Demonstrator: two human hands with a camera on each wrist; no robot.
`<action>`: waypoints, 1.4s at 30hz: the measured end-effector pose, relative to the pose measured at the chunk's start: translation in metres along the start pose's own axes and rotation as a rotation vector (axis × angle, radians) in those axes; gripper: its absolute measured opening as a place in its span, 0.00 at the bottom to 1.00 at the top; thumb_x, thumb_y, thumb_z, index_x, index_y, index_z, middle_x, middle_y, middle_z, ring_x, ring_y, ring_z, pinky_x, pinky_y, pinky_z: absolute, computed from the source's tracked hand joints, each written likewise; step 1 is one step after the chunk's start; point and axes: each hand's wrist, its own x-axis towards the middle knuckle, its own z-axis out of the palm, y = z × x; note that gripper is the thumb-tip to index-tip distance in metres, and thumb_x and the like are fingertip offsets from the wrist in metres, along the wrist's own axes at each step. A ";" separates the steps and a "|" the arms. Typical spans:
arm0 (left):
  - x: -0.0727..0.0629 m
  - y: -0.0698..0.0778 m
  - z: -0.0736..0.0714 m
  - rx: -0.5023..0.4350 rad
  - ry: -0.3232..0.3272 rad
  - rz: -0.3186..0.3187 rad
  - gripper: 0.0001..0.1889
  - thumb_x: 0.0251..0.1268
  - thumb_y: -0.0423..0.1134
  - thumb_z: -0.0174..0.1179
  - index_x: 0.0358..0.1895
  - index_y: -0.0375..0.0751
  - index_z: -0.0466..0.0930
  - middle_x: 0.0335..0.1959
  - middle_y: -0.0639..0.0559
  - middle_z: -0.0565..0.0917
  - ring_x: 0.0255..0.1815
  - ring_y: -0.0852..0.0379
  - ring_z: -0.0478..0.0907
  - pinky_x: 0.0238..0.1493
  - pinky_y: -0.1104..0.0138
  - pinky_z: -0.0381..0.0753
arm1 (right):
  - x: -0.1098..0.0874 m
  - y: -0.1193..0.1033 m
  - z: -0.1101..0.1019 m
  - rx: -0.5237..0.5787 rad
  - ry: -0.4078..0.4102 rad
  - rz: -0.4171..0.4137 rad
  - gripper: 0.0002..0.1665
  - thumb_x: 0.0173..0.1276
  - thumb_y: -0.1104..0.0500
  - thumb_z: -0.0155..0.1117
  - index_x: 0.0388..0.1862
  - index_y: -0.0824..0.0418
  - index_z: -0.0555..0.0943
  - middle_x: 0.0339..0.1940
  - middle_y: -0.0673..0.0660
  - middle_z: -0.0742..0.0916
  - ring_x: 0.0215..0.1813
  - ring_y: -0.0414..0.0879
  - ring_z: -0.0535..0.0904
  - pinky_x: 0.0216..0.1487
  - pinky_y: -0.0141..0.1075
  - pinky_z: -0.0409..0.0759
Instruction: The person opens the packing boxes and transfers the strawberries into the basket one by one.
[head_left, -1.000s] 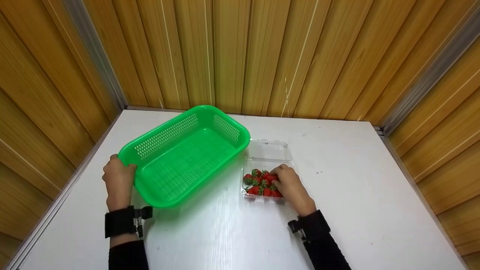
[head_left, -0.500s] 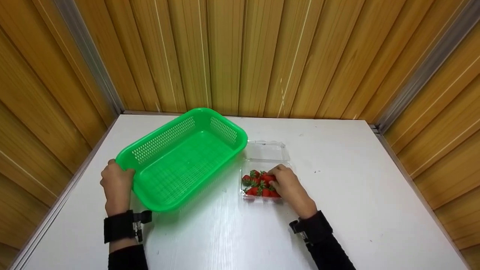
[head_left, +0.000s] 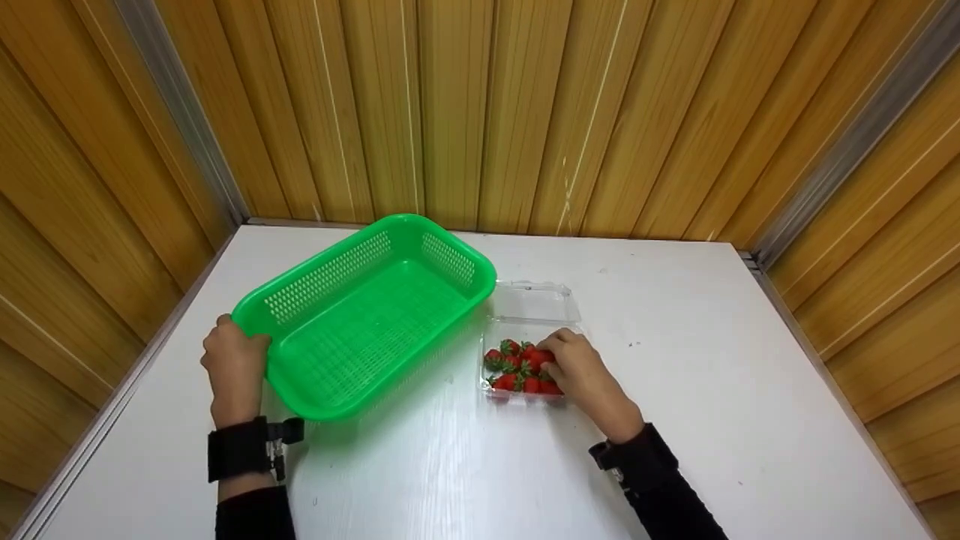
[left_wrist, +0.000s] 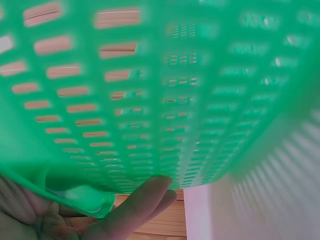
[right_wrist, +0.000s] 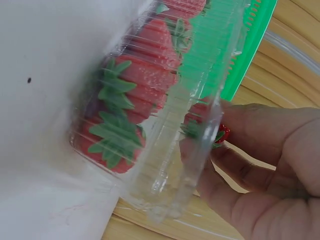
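A green perforated plastic basket (head_left: 375, 322) sits at the left, its inside bare. My left hand (head_left: 236, 367) grips its near left corner by the rim; in the left wrist view, the thumb (left_wrist: 137, 207) lies against the holed wall. Right of the basket is a clear plastic clamshell box (head_left: 484, 375) with several red strawberries (head_left: 510, 382) inside. Over the box's right side, my right hand (head_left: 581, 371) pinches a strawberry (right_wrist: 196, 120). That berry shows through the clear wall between thumb and fingers in the right wrist view, green leaves downward.
The clamshell's lid (head_left: 534, 302) lies folded back behind the box, close to the basket's right end. Everything stands on a white table (head_left: 712, 390). Wood-patterned panels (head_left: 450, 112) wall the back and both sides.
The right hand's wrist has shifted slightly right and down while its fingers stay at the strawberries. The left hand keeps its grip on the basket, and the head view has tilted a little.
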 end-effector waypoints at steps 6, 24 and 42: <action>-0.001 0.000 0.002 -0.003 0.010 0.013 0.24 0.61 0.28 0.52 0.57 0.11 0.67 0.47 0.19 0.77 0.46 0.25 0.77 0.45 0.36 0.78 | -0.001 -0.011 0.005 0.010 0.022 -0.065 0.11 0.60 0.74 0.71 0.42 0.70 0.85 0.41 0.62 0.83 0.43 0.60 0.79 0.45 0.48 0.81; 0.004 0.007 0.010 0.002 0.023 0.012 0.24 0.61 0.27 0.50 0.59 0.12 0.67 0.49 0.19 0.76 0.50 0.23 0.76 0.49 0.34 0.76 | 0.003 -0.049 0.011 0.033 0.081 -0.236 0.11 0.62 0.70 0.71 0.44 0.66 0.85 0.43 0.59 0.85 0.45 0.58 0.81 0.46 0.45 0.82; 0.002 0.002 0.004 0.028 -0.006 -0.014 0.28 0.64 0.26 0.52 0.65 0.10 0.61 0.54 0.15 0.73 0.55 0.20 0.73 0.55 0.33 0.72 | 0.035 -0.098 0.014 0.158 0.053 -0.385 0.11 0.69 0.63 0.68 0.49 0.65 0.85 0.45 0.58 0.84 0.46 0.49 0.82 0.45 0.33 0.83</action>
